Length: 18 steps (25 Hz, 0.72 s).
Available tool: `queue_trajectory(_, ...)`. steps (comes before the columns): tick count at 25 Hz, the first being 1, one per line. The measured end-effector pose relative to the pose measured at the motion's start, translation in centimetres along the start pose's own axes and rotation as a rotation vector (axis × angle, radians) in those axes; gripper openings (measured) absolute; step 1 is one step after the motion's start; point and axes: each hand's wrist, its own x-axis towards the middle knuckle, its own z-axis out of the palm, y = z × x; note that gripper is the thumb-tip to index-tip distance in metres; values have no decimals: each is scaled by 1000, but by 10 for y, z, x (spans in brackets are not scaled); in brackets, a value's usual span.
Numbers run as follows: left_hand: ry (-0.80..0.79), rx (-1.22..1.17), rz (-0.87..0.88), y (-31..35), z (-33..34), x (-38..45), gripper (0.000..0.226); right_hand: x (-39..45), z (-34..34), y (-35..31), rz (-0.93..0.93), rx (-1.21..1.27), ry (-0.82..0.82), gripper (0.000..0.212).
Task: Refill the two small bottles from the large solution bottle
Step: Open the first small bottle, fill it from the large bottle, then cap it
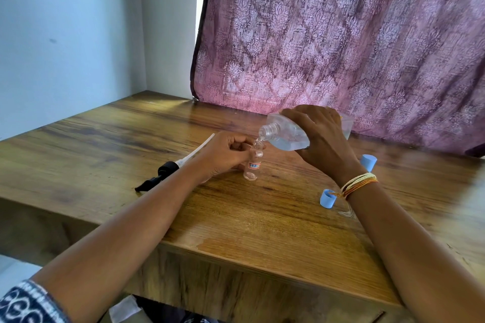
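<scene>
Wooden table (236, 217), purple curtain (341, 34) behind | left hand (225, 155) grips small bottle (252, 165) upright on table | right hand (317, 136) grasps big bottle (286, 132), tipped, mouth over small bottle's neck, liquid trickling | black pump (162, 172) lies left | two blue caps (328, 198) (368, 162) right
</scene>
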Motion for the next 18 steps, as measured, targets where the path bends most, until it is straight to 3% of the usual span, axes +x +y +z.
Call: queue_trajectory(18, 29, 47, -23, 1, 1, 1, 22, 0, -1, 1, 14, -29, 1, 53)
